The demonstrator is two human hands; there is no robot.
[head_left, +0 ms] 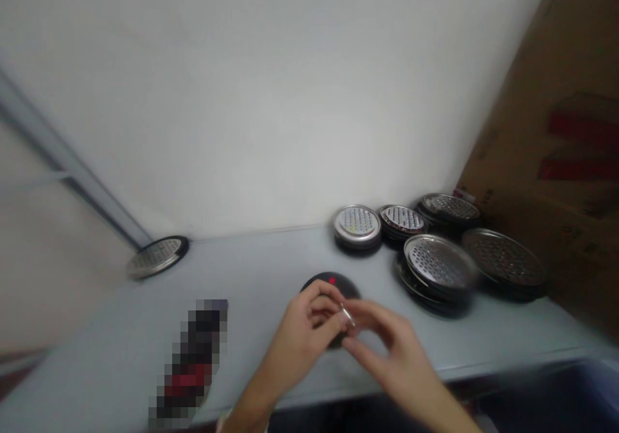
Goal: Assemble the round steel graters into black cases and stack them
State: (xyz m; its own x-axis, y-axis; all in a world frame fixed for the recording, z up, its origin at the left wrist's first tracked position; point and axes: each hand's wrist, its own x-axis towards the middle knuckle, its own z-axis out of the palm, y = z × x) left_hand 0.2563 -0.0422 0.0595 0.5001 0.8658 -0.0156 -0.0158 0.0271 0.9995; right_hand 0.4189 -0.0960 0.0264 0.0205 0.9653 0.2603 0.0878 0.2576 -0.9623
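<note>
My left hand (302, 330) and my right hand (394, 349) meet over the front of a pale grey table (261, 271). Their fingertips pinch a small shiny metal piece (347, 315) between them, both hands closed on it. Just behind the fingers lies a black round disc (333, 282) with a red dot on top, partly hidden by the hands.
Several stacks of round perforated metal lids (438, 262) stand at the back right, beside a brown cardboard box (561, 162). One more lid (157, 257) lies at the back left by the white wall. A pixelated dark object (193, 362) lies at the front left.
</note>
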